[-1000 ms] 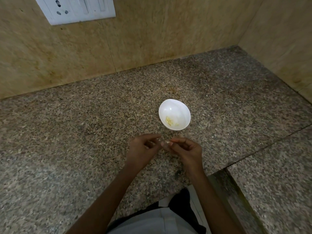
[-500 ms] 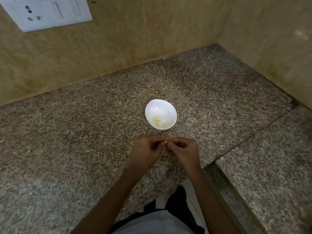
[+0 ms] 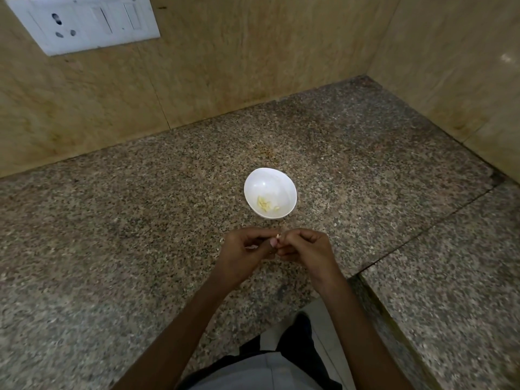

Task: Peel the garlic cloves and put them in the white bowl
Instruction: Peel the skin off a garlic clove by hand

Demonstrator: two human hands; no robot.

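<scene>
- Broadly, the speckled granite table (image 3: 112,249) is the work surface, and everything sits within easy reach in front of the person.
- Next, the white bowl (image 3: 282,180) stands just beyond the hands, seemingly close so a finished clove can drop straight in; pale peeled pieces (image 3: 264,204) lie in its bottom.
- Above the table, the left hand (image 3: 242,254) and right hand (image 3: 306,249) meet fingertip to fingertip, both pinching one item.
- Between them is the garlic clove (image 3: 277,236), mostly hidden and probably being skinned.
</scene>
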